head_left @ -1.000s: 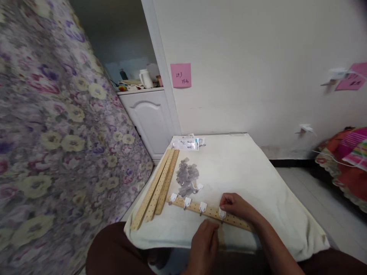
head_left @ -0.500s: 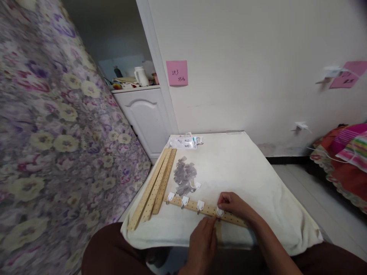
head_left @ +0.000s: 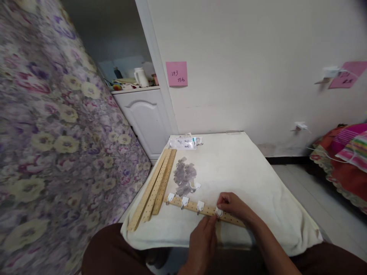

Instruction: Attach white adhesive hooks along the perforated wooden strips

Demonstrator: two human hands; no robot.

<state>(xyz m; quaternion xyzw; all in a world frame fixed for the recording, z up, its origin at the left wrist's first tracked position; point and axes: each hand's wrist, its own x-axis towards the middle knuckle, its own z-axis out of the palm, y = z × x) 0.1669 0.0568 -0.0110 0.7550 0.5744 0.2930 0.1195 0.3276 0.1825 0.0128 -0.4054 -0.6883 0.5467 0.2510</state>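
A perforated wooden strip [head_left: 233, 219] lies across the near part of the table, with several white hooks [head_left: 200, 206] spaced along it. At the rightmost white hook [head_left: 219, 212], my right hand [head_left: 233, 204] has its fingers closed on the upper edge. From below, my left hand [head_left: 203, 236] reaches to the same hook, its fingers together and the tips at the hook's lower end and the strip's near edge. Whether the left fingers grip anything is hidden. A loose white hook [head_left: 196, 186] lies beyond the strip, beside a pile of small greyish clear pieces [head_left: 184, 173].
More perforated wooden strips [head_left: 156, 185] lie along the table's left side. Clear printed packaging [head_left: 183, 143] rests at the far left corner of the cloth-covered table [head_left: 229, 164]. A floral curtain [head_left: 71, 145] hangs on the left, and a white wall [head_left: 229, 76] stands behind the table.
Both hands stay at the rightmost hook. That hook and the left fingertips have shifted very slightly; everything else lies as before.
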